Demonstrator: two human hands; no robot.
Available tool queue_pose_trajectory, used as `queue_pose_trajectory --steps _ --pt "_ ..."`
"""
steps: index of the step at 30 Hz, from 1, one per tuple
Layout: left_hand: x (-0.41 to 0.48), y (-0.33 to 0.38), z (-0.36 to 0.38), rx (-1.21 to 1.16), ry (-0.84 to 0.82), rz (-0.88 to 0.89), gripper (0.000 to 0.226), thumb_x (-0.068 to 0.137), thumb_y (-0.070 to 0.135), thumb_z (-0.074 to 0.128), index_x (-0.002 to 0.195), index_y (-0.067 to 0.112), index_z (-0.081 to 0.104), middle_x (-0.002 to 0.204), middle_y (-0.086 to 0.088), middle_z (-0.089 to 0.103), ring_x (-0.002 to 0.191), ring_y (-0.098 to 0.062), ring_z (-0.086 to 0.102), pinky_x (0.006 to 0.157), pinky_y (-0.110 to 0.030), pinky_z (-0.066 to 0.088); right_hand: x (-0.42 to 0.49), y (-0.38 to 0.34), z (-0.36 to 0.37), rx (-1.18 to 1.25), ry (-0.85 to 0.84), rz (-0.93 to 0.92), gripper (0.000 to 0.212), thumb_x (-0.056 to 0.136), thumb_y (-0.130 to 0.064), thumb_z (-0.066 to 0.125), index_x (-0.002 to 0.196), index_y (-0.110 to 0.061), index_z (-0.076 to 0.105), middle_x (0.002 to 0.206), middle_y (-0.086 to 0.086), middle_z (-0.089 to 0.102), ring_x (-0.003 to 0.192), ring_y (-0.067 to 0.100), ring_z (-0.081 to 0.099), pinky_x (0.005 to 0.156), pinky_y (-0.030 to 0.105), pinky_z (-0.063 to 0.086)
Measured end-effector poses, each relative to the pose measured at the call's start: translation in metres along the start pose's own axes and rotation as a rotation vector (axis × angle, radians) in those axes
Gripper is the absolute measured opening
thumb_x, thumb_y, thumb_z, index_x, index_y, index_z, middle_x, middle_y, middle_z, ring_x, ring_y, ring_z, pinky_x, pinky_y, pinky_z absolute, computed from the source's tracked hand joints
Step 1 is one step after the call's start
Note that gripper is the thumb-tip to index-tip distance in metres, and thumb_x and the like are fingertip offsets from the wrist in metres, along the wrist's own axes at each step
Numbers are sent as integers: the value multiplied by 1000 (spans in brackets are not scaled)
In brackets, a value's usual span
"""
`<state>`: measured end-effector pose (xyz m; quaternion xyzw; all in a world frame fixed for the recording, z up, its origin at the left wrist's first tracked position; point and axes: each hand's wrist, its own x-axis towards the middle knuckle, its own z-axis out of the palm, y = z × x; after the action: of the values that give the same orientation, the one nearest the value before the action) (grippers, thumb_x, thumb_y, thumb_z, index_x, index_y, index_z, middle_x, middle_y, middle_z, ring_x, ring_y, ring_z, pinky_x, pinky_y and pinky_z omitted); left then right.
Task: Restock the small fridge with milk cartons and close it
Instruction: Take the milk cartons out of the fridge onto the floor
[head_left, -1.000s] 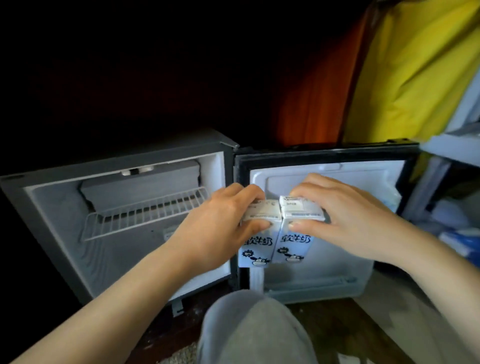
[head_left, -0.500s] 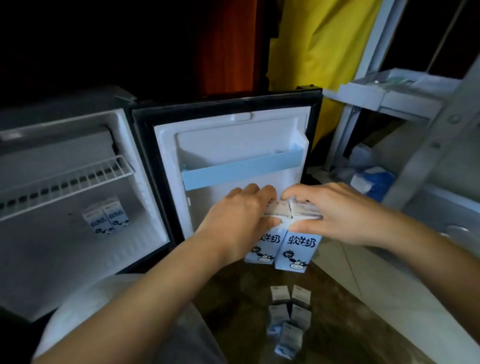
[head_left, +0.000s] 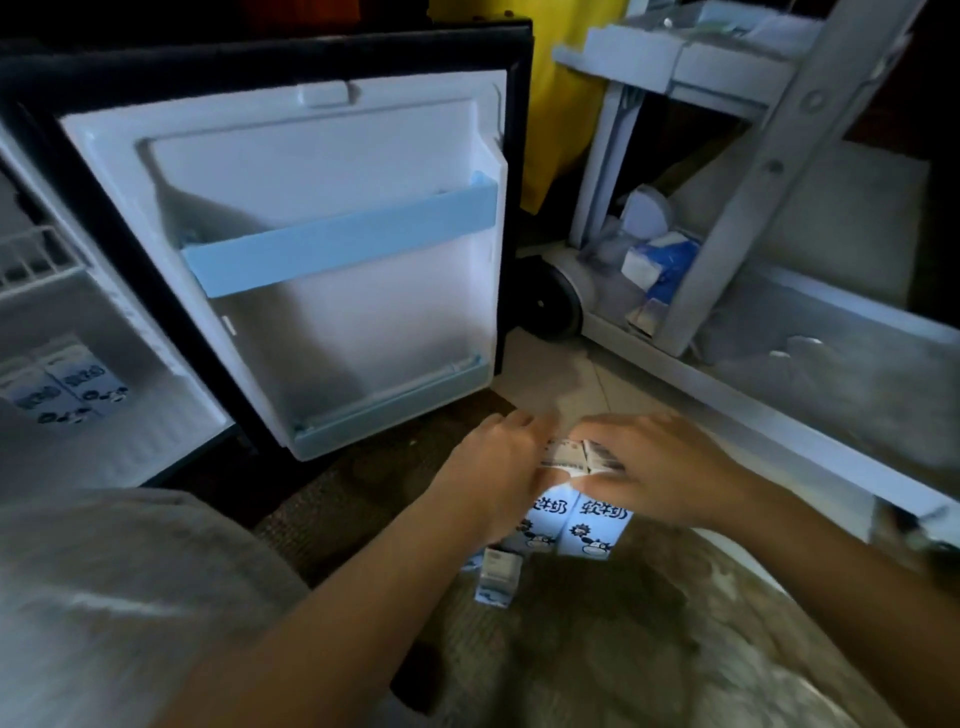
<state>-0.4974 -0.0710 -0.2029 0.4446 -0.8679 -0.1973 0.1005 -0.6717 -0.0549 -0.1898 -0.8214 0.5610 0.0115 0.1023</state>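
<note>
Our left hand (head_left: 498, 467) and right hand (head_left: 660, 467) are both curled over the tops of a pair of milk cartons (head_left: 582, 519), the left hand gripping the left one and the right hand the right one. The pair hangs upright and pressed side by side under our fingers, low over the floor (head_left: 597, 649). Just below the left hand a loose carton (head_left: 498, 577) stands on the floor, close under the pair. Up and to the left of the hands stands the open fridge door (head_left: 332, 156) with its blue rail (head_left: 343, 244). Far to the left of the left hand, the fridge (head_left: 119, 322) already holds two cartons (head_left: 67, 387) side by side. Beyond the right hand is a grey cart (head_left: 727, 218). We judge the risks so: each hand holds one carton only by its top, so one may slip or the two may part as we swing left. The pair's lower edge may also knock over the loose carton, and the door's bottom lip lies in the way. Against half a second ago, the pair sits below the door rather than before its lower panel. The fridge has slid to the left edge of view, and only one of the loose floor cartons shows plainly.
</note>
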Motion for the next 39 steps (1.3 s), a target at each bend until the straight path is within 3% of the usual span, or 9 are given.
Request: queue_pose_trajectory --steps 7,14,18,24,31,33,35,37,39 --pt "32 7 48 -129 -197 -79 29 92 21 54 120 15 50 118 -3 53 103 -16 49 85 -28 41 -11 36 52 -40 16 118 32 92 -39 49 121 -26 48 111 -6 58 83 15 57 66 25 33" --pt "58 1 105 -226 -341 -259 37 95 14 49 131 14 45 121 -12 58 112 -29 56 94 -41 49 -8 72 112 21 3 202 38 93 -43 49 127 -26 45 120 -3 58 96 16 61 71 24 44" --pt "56 -12 139 -161 -434 -250 33 97 18 43 130 15 43 122 -15 57 112 -33 56 96 -45 48 -3 84 148 66 6 275 40 92 -41 53 128 -24 49 126 1 58 107 19 60 81 27 44" --pt "48 -31 177 38 -518 -134 59 99 16 41 150 21 13 157 -5 20 139 -26 29 110 -43 33 8 100 206 111 -169 366 41 92 -42 50 129 -25 43 125 4 58 105 22 60 87 40 52" --pt "48 -39 199 107 -650 -129 61 100 21 39 151 21 5 161 -1 2 147 -23 8 115 -49 21 13 101 237 96 -245 419 52 95 -36 50 142 -22 34 138 8 50 120 25 52 99 42 44" --pt "47 -40 203 115 -668 -126 62 100 21 39 151 20 4 161 -1 1 148 -24 6 114 -50 20 12 99 237 84 -141 400 49 92 -33 55 137 -17 44 128 10 59 110 27 60 87 39 52" --pt "46 -40 206 127 -672 -108 63 100 22 39 151 20 3 161 -1 1 148 -24 6 113 -51 22 10 94 235 126 -14 418 35 90 -34 57 117 -12 61 97 13 71 80 30 70 62 36 56" --pt "46 -39 207 128 -663 -102 62 100 23 38 151 21 3 161 -2 2 148 -24 6 112 -50 22 6 94 230 250 -91 467 55 98 -48 29 98 -10 70 73 9 71 58 25 68 45 27 51" --pt "46 -39 207 117 -640 -112 61 100 24 38 151 21 4 161 -1 4 148 -23 7 113 -49 21 1 91 232 195 -77 420 65 96 -54 24 103 -8 68 78 12 72 64 27 69 50 29 53"
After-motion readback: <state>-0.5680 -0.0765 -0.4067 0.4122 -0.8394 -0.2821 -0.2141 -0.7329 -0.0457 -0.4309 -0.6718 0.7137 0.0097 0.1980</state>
